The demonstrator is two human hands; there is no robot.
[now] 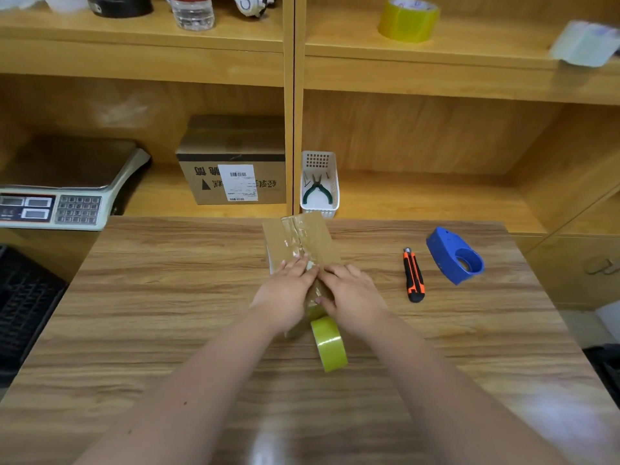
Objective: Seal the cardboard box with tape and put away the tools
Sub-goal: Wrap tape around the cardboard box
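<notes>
Here the left hand [288,295] lies flat with open fingers on the taped cardboard box [299,241] in the middle of the table [161,297]. The right hand [352,293] presses there also, fingers spread, above the yellow tape roll [329,344]. Further right lie the utility knife [413,275] and the blue dispenser [454,255].

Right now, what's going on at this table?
A person is taping a small cardboard box shut. The left hand and right hand press clear tape flat along its top seam. The yellow-green tape roll stands on edge at the near side. An orange utility knife and blue tape dispenser lie to the right.
</notes>
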